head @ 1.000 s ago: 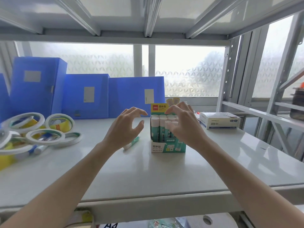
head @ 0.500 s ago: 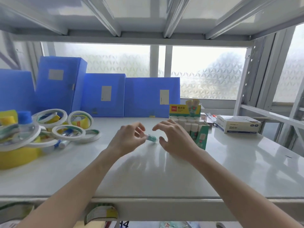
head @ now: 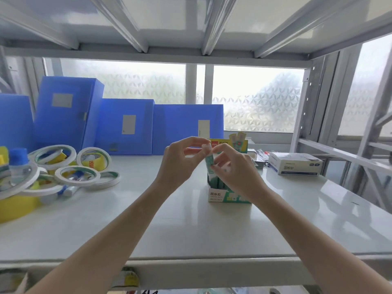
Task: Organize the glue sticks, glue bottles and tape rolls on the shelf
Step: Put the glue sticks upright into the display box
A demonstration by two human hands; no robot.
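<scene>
A green and white glue stick (head: 209, 160) is upright in the air above the glue stick display box (head: 222, 196) at the shelf's middle. My left hand (head: 180, 162) pinches its white cap from the left. My right hand (head: 235, 172) grips its green body from the right and hides much of the box. Several white tape rolls (head: 78, 175) lie piled at the left, over a yellow container (head: 17, 209). A glue bottle with a blue cap (head: 18, 160) stands among them, and another glue bottle (head: 72, 189) lies under the rolls.
Blue file boxes (head: 125, 126) line the back of the white shelf (head: 191, 232). A white paper-clip box (head: 294, 164) sits at the right, with dark small items (head: 261, 158) behind the display box. A shelf deck hangs low overhead. Metal uprights stand at the right.
My hands picked the loose glue stick off the shelf surface and raised it upright over the display box. The view shifted slightly to the left.
</scene>
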